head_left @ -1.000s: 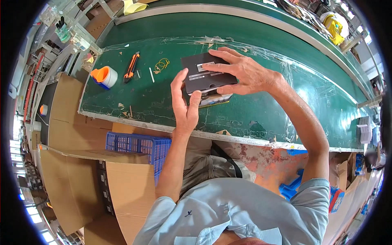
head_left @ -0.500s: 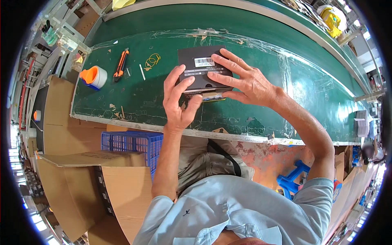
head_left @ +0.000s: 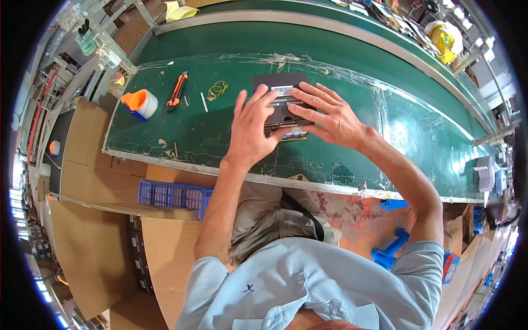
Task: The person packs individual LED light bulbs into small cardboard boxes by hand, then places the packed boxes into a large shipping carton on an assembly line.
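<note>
A dark box point(head_left: 279, 82) with a white barcode label lies on the green workbench point(head_left: 209, 129), between my two hands. My left hand point(head_left: 253, 126) is at its left side, fingers bent over the top face and thumb at the near edge. From the right, my right hand point(head_left: 330, 115) rests on the box with its fingers stretched out across the top. Something with a yellow edge point(head_left: 294, 136) shows under the near side of the box; most of it is hidden.
On the bench's left part are an orange cutter point(head_left: 177, 92), a white stick point(head_left: 204, 102), a yellow string point(head_left: 218, 89) and a tape roll point(head_left: 144, 103). Below stand a blue crate point(head_left: 170, 193) and an open cardboard box point(head_left: 88, 247). A blue stool point(head_left: 390, 250) is at lower right.
The view has shifted, so the bench items appear farther right. My left hand's fingers have moved further over the box and its label. My right hand's fingers lie closer together on the top.
</note>
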The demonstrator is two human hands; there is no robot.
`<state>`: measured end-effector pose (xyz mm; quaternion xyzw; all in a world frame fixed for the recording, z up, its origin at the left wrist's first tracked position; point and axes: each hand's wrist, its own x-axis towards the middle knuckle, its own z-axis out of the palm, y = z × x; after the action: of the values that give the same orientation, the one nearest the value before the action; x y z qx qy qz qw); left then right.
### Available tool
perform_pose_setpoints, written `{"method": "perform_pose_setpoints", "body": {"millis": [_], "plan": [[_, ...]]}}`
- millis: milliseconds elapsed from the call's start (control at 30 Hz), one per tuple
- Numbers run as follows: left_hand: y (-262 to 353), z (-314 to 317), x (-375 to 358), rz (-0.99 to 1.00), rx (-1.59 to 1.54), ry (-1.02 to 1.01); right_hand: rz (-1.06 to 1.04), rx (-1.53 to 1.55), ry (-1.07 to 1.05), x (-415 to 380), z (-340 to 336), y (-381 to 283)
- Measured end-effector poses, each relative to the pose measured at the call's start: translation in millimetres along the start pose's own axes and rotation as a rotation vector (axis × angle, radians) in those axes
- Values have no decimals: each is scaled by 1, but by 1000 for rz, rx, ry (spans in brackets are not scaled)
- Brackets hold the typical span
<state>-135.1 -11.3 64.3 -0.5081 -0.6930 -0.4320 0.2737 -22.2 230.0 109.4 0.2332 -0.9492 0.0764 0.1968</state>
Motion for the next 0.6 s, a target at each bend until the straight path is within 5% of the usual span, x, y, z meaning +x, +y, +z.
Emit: {"method": "perform_pose_setpoints", "body": {"millis": [67, 267, 600], "plan": [[2, 3, 11, -93, -7, -183, 14, -26, 3, -1, -1, 0], [5, 17, 5, -43, 74, -119, 189, 160, 157, 5, -13, -22], [7, 21, 5, -127, -15, -64, 135, 145, 287, 13, -2, -36]]}}
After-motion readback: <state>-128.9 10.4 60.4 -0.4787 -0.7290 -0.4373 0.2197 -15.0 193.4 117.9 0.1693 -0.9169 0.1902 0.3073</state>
